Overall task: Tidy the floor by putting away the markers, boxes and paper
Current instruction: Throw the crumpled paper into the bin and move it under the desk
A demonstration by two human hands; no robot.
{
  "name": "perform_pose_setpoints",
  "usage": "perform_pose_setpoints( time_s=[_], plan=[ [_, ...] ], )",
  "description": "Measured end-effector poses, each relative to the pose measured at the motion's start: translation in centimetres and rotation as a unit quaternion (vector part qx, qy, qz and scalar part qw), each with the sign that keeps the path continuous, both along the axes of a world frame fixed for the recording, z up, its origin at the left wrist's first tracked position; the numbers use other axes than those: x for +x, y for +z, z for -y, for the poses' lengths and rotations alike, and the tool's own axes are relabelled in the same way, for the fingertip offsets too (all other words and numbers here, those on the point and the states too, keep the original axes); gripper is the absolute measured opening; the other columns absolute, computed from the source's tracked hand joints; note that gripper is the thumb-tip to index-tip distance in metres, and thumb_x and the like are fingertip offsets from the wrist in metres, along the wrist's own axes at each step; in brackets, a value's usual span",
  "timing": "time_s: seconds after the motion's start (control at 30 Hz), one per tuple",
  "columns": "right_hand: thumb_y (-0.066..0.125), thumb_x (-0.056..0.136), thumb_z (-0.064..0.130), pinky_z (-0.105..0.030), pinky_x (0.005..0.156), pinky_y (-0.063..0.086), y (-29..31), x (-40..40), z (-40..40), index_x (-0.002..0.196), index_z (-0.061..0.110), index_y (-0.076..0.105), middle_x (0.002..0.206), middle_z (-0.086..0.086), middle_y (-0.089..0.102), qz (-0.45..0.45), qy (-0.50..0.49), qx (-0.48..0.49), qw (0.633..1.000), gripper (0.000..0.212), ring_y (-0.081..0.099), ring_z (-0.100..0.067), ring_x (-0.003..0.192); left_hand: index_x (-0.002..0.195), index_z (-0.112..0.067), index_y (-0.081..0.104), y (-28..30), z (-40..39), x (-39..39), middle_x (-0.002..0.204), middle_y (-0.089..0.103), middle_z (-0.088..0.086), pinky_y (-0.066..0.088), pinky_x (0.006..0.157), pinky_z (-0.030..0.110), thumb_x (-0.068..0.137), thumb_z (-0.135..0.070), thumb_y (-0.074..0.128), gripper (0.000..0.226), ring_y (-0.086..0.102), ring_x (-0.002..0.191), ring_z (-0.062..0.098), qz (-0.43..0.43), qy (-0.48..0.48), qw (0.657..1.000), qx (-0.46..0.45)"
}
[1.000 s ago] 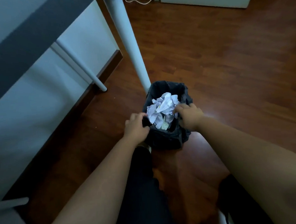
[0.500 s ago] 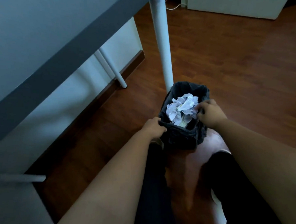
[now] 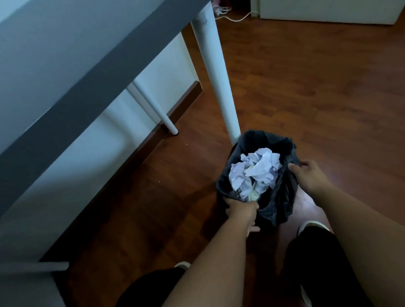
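Observation:
A small bin with a black liner point(image 3: 281, 200) stands on the wooden floor beside a white table leg. Crumpled white paper point(image 3: 256, 171) fills it to the brim. My left hand point(image 3: 242, 212) grips the near left rim of the liner, fingers curled over the edge. On the right rim my right hand point(image 3: 308, 173) holds the liner, its fingers along the plastic. No markers or boxes are in view.
A grey-topped table point(image 3: 75, 66) on white legs point(image 3: 219, 82) overhangs the left. A white wall with a dark skirting runs under it. A white cabinet point(image 3: 318, 4) and a cable lie at the back. My dark-trousered legs are at the bottom.
The view has risen and shifted, so the bin sits further right and lower. My left hand slid to the near rim; my right hand moved along the right rim.

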State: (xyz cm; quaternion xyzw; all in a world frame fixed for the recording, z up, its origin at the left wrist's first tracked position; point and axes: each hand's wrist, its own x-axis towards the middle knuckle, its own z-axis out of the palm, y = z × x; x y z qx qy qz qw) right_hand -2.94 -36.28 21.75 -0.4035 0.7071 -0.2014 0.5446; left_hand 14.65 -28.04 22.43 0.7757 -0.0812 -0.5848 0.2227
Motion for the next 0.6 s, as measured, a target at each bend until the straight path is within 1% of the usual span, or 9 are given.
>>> perform_pose_setpoints(
  time_s=[0.07,0.13,0.23,0.27,0.3,0.37,0.4,0.5,0.6],
  plan=[
    [0.058,0.090,0.050,-0.053,0.099,0.046,0.3,1.0,0.5,0.145,0.017,0.032,0.142,-0.010,0.049,0.045,-0.030,-0.012,0.998,0.069,0.055,-0.036,0.117,0.156,-0.034,0.000,-0.2,-0.3,2.1,0.152,0.032,0.009,0.062,0.067,0.041,0.087,-0.002,0.059,0.096,0.058,0.114,0.036,0.005,0.004,1.000,-0.015],
    [0.061,0.089,0.045,-0.048,0.092,0.049,0.3,1.7,0.6,0.146,0.018,0.033,0.134,-0.009,0.052,0.013,-0.015,-0.016,1.000,0.069,0.057,-0.035,0.110,0.153,-0.039,0.016,0.0,-1.0,4.8,0.149,0.036,0.006,0.062,0.071,0.043,0.085,-0.004,0.061,0.089,0.055,0.120,0.035,0.037,-0.009,0.999,-0.037],
    [0.064,0.088,0.032,-0.038,0.065,0.048,0.0,2.3,-0.8,0.127,0.014,0.057,0.088,-0.007,0.063,-0.082,0.117,0.001,0.990,0.043,0.058,-0.031,0.074,0.143,-0.044,0.034,0.6,-2.9,8.7,0.138,0.048,0.005,0.061,0.074,0.047,0.079,-0.017,0.064,0.076,0.057,0.115,0.033,0.081,-0.041,0.994,-0.058],
    [0.065,0.087,0.030,-0.036,0.064,0.048,0.0,2.7,-1.4,0.119,0.014,0.063,0.080,-0.006,0.063,-0.105,0.174,0.003,0.979,0.035,0.058,-0.032,0.071,0.141,-0.043,0.038,0.6,-3.5,9.8,0.133,0.051,0.005,0.061,0.074,0.046,0.078,-0.020,0.063,0.072,0.058,0.111,0.031,0.097,-0.049,0.992,-0.060],
    [0.066,0.086,0.029,-0.036,0.068,0.049,0.0,3.1,-1.9,0.115,0.014,0.066,0.081,-0.007,0.065,-0.129,0.225,0.001,0.966,0.033,0.060,-0.033,0.077,0.139,-0.042,0.042,0.6,-4.1,10.8,0.129,0.055,0.004,0.061,0.075,0.046,0.078,-0.022,0.062,0.067,0.060,0.107,0.030,0.117,-0.057,0.990,-0.059],
    [0.068,0.084,0.030,-0.035,0.078,0.050,0.0,4.1,-2.7,0.114,0.015,0.068,0.097,-0.012,0.068,-0.173,0.299,-0.010,0.938,0.033,0.063,-0.033,0.092,0.132,-0.033,0.051,0.4,-5.3,12.5,0.122,0.060,0.006,0.060,0.080,0.046,0.081,-0.021,0.058,0.053,0.062,0.103,0.031,0.176,-0.075,0.980,-0.055],
    [0.067,0.084,0.031,-0.032,0.076,0.049,0.2,4.6,-3.1,0.113,0.016,0.068,0.101,-0.013,0.069,-0.189,0.323,-0.014,0.927,0.033,0.063,-0.033,0.094,0.126,-0.028,0.055,0.2,-5.9,13.1,0.119,0.062,0.008,0.059,0.083,0.045,0.083,-0.020,0.056,0.044,0.062,0.102,0.032,0.202,-0.083,0.974,-0.053],
    [0.065,0.086,0.030,-0.028,0.067,0.041,0.5,5.8,-4.1,0.107,0.013,0.071,0.094,-0.013,0.069,-0.206,0.352,-0.026,0.913,0.028,0.061,-0.031,0.086,0.108,-0.018,0.059,0.0,-8.1,14.1,0.113,0.065,0.014,0.058,0.084,0.043,0.088,-0.019,0.057,0.020,0.064,0.099,0.034,0.241,-0.103,0.964,-0.040],
    [0.062,0.087,0.025,-0.027,0.065,0.039,1.0,6.9,-5.3,0.104,0.009,0.072,0.089,-0.015,0.067,-0.223,0.367,-0.036,0.902,0.026,0.057,-0.028,0.079,0.111,-0.011,0.062,0.1,-10.3,14.5,0.111,0.066,0.015,0.060,0.080,0.043,0.090,-0.020,0.058,0.023,0.067,0.095,0.035,0.246,-0.120,0.961,-0.029]
  ],
)
